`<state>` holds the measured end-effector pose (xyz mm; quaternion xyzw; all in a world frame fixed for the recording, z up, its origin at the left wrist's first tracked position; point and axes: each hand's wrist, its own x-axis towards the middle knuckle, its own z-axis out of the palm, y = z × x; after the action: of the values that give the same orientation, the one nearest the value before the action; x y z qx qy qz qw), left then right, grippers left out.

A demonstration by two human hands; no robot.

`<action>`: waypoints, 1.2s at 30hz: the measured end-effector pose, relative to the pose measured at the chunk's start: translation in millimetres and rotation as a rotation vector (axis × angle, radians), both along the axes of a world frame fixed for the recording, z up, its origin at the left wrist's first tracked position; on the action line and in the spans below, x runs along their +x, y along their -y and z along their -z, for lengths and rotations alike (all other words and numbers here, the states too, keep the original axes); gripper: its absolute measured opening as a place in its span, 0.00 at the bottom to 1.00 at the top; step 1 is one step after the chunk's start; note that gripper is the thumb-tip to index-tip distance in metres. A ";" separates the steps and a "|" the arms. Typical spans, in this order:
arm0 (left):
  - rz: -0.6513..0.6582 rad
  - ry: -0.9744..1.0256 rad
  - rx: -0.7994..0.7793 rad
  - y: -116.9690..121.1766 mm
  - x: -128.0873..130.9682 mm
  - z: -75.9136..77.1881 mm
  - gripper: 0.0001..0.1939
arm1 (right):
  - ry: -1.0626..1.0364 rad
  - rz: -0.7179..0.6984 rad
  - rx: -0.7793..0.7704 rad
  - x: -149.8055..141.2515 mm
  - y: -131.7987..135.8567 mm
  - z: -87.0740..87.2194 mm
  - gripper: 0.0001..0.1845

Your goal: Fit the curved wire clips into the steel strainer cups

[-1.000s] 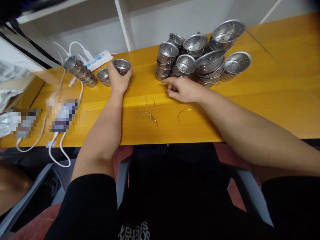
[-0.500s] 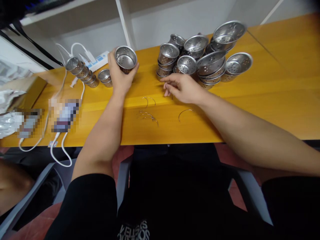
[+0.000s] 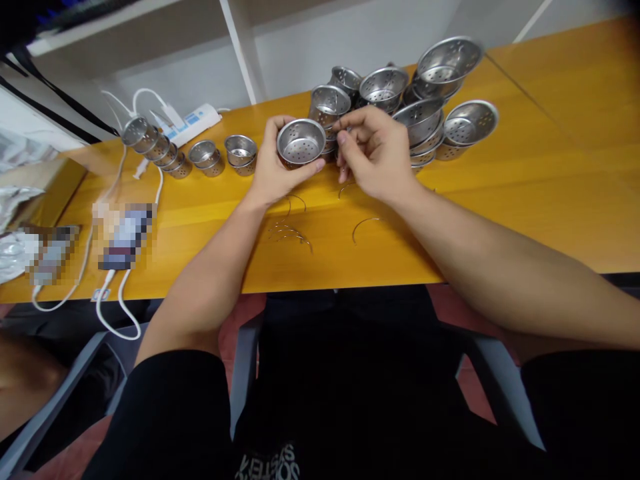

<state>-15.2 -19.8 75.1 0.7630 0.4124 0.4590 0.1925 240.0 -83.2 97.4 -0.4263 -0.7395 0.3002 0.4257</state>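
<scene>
1. Shiny metal, pierced with small holes, is shaped into a round cup [image 3: 301, 142], which is grasped between the left hand's [image 3: 277, 172] thumb and fingers, mouth upward, above the table [image 3: 210, 213].
2. The right hand [image 3: 377, 157] is held just beside the cup, fingers curled; whether anything is pinched there cannot be told.
3. Thin, curved wires [image 3: 303, 238] are scattered on the smooth, wood-grained surface.
4. Flared, perforated stacks [image 3: 420, 123] are crowded behind the right hand; a slender, leaning stack [image 3: 163, 150] is seen at far left.
</scene>
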 end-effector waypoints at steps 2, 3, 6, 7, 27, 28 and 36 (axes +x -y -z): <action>0.037 -0.015 0.002 0.3 -1.0 -1.0 0.43 | -0.049 0.038 0.011 -0.8 1.4 -2.3 0.52; 0.044 -0.027 -0.002 0.6 -1.2 -2.0 0.42 | -0.073 0.071 0.006 -1.6 2.1 -3.3 0.50; 0.038 -0.054 -0.004 1.7 -0.1 -4.4 0.43 | -0.117 0.149 -0.023 -4.0 3.6 -6.0 0.43; 0.032 -0.059 -0.002 2.0 0.7 -4.6 0.44 | -0.122 0.158 -0.029 -4.5 3.9 -6.7 0.43; 0.012 -0.082 -0.032 14.2 4.6 -12.5 0.46 | -0.130 0.148 -0.040 -2.9 1.8 -4.2 0.56; 0.010 -0.083 -0.031 13.2 3.9 -11.4 0.46 | -0.121 0.149 -0.027 -1.5 0.7 -2.4 0.55; 0.188 0.047 0.165 -33.6 -1.8 37.1 0.61 | -0.219 0.210 0.334 2.1 -31.5 19.8 0.47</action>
<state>-17.1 13.8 38.0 0.8007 0.2953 0.4889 0.1807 242.1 -51.7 77.5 -0.3897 -0.6800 0.1721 0.5968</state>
